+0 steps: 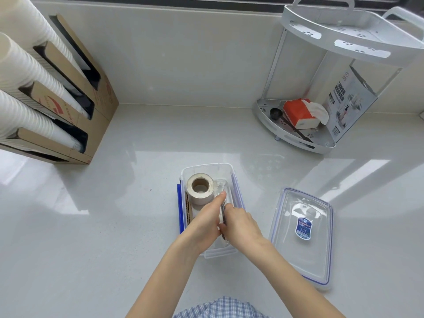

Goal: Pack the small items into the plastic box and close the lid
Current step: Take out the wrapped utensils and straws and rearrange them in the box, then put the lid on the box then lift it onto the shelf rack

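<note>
Reaching down from the bottom edge past a blue-and-white checked garment (220, 308), two bare forearms meet over a clear plastic box (234, 177) in the middle of a glossy pale countertop (114, 226). The left hand (204, 226) lies inside the box with its fingers pressed together and stretched flat, fingertips touching the side of a roll of tape (200, 188). The right hand (241, 224) sits just beside it, fingers curled in and pinching a slim transparent item (222, 210) with a dark streak along it; what that item is cannot be told. It lies lengthwise in the box, held between the two hands.

The roll of tape is off-white, thick and round with a hollow cardboard core, standing on its flat side in the box's far left corner. A strip of brown corrugated cardboard (188, 210) stands on edge along the box's left wall. The box is rectangular with rounded corners, and blue hinged clips hang along its long sides.

Right of the box, apart from it, the matching lid (302, 237) lies flat on the counter: clear plastic, a blue seal around the rim, a blue label at its centre.

Farther back on the left, stacks of ribbed white paper cups (25, 72) slant out of a brown cardboard dispenser (101, 97). Far right stands a white two-tier metal corner rack (321, 143), its lower shelf holding an orange tissue pack (298, 113).
</note>
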